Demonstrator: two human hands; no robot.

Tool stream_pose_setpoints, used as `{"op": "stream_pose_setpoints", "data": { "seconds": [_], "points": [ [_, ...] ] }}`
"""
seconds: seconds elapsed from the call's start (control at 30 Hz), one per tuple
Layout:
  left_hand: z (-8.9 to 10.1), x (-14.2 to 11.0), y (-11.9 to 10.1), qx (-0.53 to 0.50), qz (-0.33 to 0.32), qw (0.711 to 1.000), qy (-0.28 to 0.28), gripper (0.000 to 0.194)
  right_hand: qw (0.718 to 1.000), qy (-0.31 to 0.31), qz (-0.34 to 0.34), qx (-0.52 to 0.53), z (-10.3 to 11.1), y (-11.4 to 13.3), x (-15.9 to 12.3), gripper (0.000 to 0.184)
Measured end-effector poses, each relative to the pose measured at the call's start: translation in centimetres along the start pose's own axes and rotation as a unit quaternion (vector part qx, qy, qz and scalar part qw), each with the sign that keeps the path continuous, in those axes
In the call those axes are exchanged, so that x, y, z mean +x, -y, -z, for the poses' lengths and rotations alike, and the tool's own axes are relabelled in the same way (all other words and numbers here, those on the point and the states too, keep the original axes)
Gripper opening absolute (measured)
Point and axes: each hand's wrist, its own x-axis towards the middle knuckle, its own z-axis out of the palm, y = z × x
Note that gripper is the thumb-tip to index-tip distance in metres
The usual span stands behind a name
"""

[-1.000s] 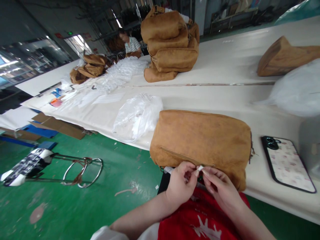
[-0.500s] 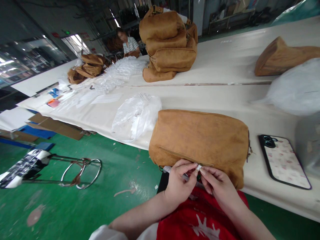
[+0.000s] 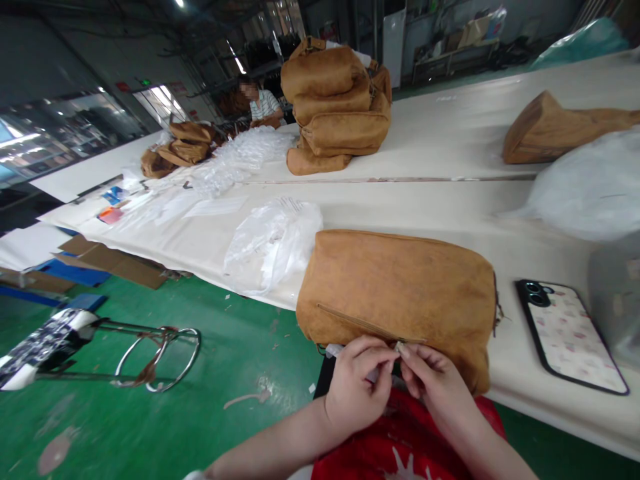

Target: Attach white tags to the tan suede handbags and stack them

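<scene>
Pinching a small pale piece [image 3: 399,347], left hand [image 3: 357,383] and right hand [image 3: 441,380] meet beside the leather bag [image 3: 400,283], lengthwise left-to-right, zipper [image 3: 356,321] nearside.

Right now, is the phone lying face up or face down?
Face down: the phone shows its patterned back and camera lenses.

Your left hand [image 3: 361,380] and right hand [image 3: 434,375] meet at the near edge of the tan bag [image 3: 400,280], fingertips pinching a small pale piece [image 3: 399,348] between them; the bag lies before you on the white table [image 3: 425,207], its zipper [image 3: 355,321] running toward your fingers. To the bag's left sits a crumpled clear plastic bag [image 3: 273,247]; to its right lies a phone [image 3: 573,333] in a patterned case. Beyond, you have a stack of tan bags [image 3: 340,107]; a person [image 3: 264,105] in a striped top is farther back; a stool [image 3: 55,343] lies on the green floor [image 3: 240,353] at your left.
</scene>
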Motion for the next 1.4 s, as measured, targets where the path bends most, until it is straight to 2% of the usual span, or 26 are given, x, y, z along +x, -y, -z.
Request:
{"op": "stream_pose_setpoints", "data": {
  "seconds": [0.13, 0.27, 0.43, 0.53, 0.7, 0.87, 0.97, 1.1, 1.3, 1.4],
  "points": [
    [0.5, 0.5, 0.0, -0.021, 0.038, 0.999, 0.0, 0.018, 1.0, -0.012, -0.008, 0.026, -0.4, 0.1, 0.3, 0.042],
    [1.2, 2.0, 0.3, 0.02, -0.017, 1.0, 0.005, 0.018, 0.999, -0.018, -0.007, 0.041, -0.6, 0.4, 0.4, 0.038],
    [2.0, 5.0, 0.7, 0.067, -0.083, 0.992, 0.071, 0.02, 0.99, -0.047, 0.069, -0.112, -0.3, 0.1, 0.1, 0.033],
    [2.2, 6.2, 0.9, 0.06, -0.086, 0.99, 0.095, 0.018, 0.977, -0.078, 0.071, -0.183, 0.0, -0.3, -0.4, 0.03],
    [2.0, 6.6, 0.9, 0.055, -0.075, 0.99, 0.103, 0.018, 0.962, -0.118, 0.092, -0.229, 0.1, -0.9, -1.0, 0.033],
    [2.1, 6.7, 1.0, 0.064, -0.075, 0.987, 0.124, 0.019, 0.937, -0.097, 0.132, -0.309, 0.1, -1.1, -1.0, 0.028],
    [2.1, 7.2, 1.0, 0.093, -0.101, 0.978, 0.16, 0.021, 0.916, -0.103, 0.16, -0.353, 0.0, -0.9, -0.6, 0.029],
    [2.1, 8.5, 1.1, 0.145, -0.137, 0.956, 0.216, 0.022, 0.873, -0.13, 0.214, -0.419, -0.3, -0.5, 0.3, 0.029],
    [1.9, 11.0, 1.0, 0.214, -0.164, 0.915, 0.302, 0.019, 0.83, -0.127, 0.257, -0.479, 0.1, -0.5, 1.1, 0.03],
    [1.5, 11.5, 0.2, 0.301, -0.189, 0.876, 0.326, 0.015, 0.778, -0.139, 0.288, -0.541, 1.2, -0.4, 0.8, 0.026]
  ]
}}
